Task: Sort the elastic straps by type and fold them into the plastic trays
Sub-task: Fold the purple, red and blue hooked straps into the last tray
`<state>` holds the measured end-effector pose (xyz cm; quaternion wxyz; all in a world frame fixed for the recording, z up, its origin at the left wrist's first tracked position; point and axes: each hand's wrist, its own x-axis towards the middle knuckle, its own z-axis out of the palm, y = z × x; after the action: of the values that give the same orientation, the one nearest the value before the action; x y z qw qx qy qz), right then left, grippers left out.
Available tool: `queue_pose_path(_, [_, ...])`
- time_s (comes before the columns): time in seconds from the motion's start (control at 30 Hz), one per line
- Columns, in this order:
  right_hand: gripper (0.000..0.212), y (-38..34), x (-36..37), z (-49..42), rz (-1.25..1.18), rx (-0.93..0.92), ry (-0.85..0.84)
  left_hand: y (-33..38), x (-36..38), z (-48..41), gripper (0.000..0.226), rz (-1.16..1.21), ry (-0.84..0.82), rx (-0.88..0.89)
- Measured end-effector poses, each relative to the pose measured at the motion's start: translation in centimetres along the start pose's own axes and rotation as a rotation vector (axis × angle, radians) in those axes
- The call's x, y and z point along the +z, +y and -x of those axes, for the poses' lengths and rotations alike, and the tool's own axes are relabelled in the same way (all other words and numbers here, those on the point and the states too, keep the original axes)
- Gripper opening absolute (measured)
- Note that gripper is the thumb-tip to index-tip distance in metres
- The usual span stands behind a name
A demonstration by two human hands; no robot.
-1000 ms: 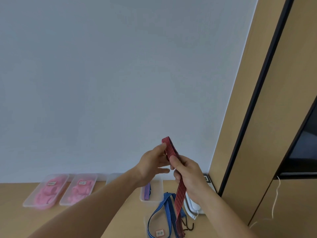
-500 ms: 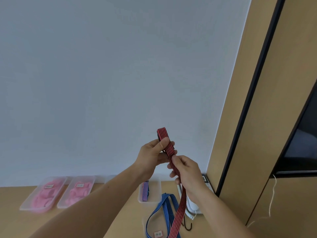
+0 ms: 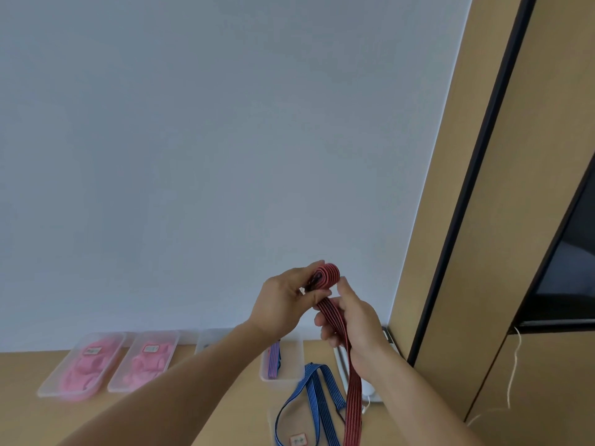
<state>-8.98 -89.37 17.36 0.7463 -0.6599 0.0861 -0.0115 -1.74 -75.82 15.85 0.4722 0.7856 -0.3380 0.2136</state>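
Red strap (image 3: 325,277) fold pinched by raised left hand (image 3: 283,305); right hand (image 3: 355,328) grips its hanging tail.

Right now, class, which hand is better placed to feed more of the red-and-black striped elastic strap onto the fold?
Likely right. The right hand grips the hanging length of the red-and-black striped elastic strap just below its fold, which the left hand pinches.

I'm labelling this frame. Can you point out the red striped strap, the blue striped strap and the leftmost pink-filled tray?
red striped strap (image 3: 327,275): head view, the folded loop at its top.
blue striped strap (image 3: 313,394): head view, its middle band.
leftmost pink-filled tray (image 3: 50,383): head view, its left wall.
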Motion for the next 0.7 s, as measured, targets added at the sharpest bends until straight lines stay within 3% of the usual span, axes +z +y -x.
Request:
queue_pose_path(0.1, [0.085,0.1,0.0,-0.1,-0.026,0.003,-0.081,-1.3,0.1,0.6,0.05,-0.1,-0.043,0.116])
queue_pose_path(0.23, [0.079,0.7,-0.2,-0.1,-0.049,-0.034,-0.107,-1.1,-0.6,0.7,0.05,-0.003,-0.222,0.113])
queue_pose_path(0.3, [0.07,0.9,-0.3,-0.2,-0.096,-0.061,-0.116,-0.8,-1.2,0.7,0.053,0.111,-0.314,0.02])
queue_pose_path(0.47, [0.049,0.4,-0.4,-0.3,-0.077,-0.188,-0.119,0.5,-1.4,-0.2,0.05,0.738,-0.313,-0.582])
queue_pose_path(0.57, [0.042,0.5,-0.1,-0.3,-0.01,-0.217,-0.116,1.4,-1.4,-0.5,0.05,0.82,-0.418,-0.593])
queue_pose_path(0.7, [0.039,0.9,0.3,-0.3,0.029,-0.171,-0.101,1.3,-1.4,-0.6,0.048,0.895,-0.282,-0.6])
